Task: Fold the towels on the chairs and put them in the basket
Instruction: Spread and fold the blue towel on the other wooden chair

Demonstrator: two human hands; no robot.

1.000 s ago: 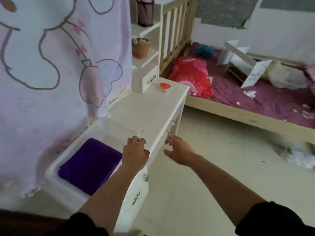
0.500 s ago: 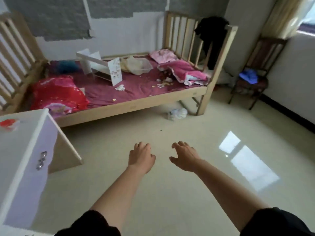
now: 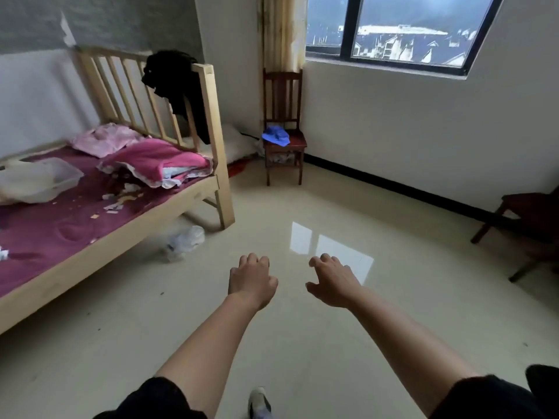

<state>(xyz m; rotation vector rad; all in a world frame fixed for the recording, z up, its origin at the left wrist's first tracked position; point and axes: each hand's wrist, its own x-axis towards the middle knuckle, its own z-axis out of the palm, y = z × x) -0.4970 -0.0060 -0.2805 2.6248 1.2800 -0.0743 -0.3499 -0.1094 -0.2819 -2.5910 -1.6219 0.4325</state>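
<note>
On far chair (image 3: 298, 143), blue towel (image 3: 276, 136) bunched crosswise

The glossy cream floor (image 3: 302, 343) is mirroring light; a crumpled blue cloth towel (image 3: 276, 136) is lying on the dark wooden chair (image 3: 298, 142).

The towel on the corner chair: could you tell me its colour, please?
The towel is blue, clearest in the head view.
</note>
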